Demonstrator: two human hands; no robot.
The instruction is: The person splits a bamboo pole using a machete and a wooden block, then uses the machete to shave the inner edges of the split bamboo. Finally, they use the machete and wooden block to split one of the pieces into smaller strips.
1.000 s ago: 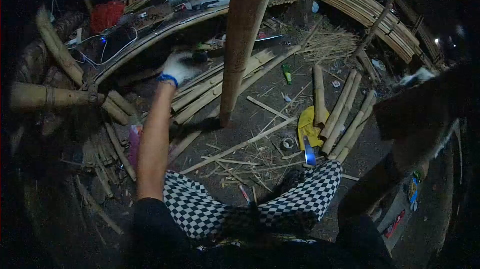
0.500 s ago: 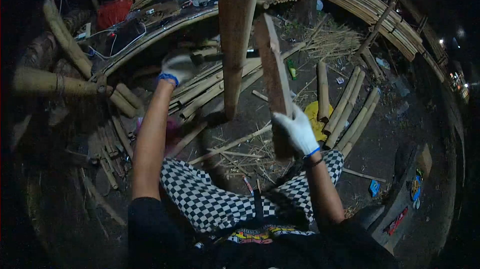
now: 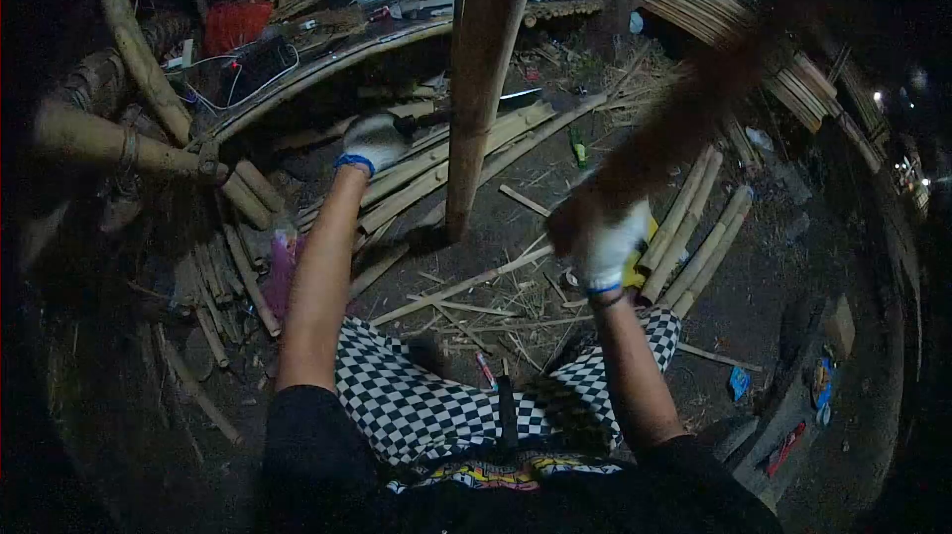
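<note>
The bamboo pole point(image 3: 481, 88) stands upright on the dirt floor point(image 3: 754, 306) just beyond the person's knees, its hollow, cleanly cut top turned toward the camera. Set this way, the round stem is within reach of both arms. The left hand point(image 3: 372, 142), in a pale knit glove with a blue cuff, is stretched out beside the pole. Its fingers are closed on a dark handle point(image 3: 421, 122) that points at the stem, though the tool cannot be identified. The right hand point(image 3: 610, 246), gloved the same, clenches the lower end of a wooden club point(image 3: 684, 122), which is raised slantwise and smeared by motion. Holding it low seems to leave its length free. Flat split slats point(image 3: 436, 172) and short round lengths point(image 3: 694, 227) lie around, smooth-skinned and fibrous at the edges.
</note>
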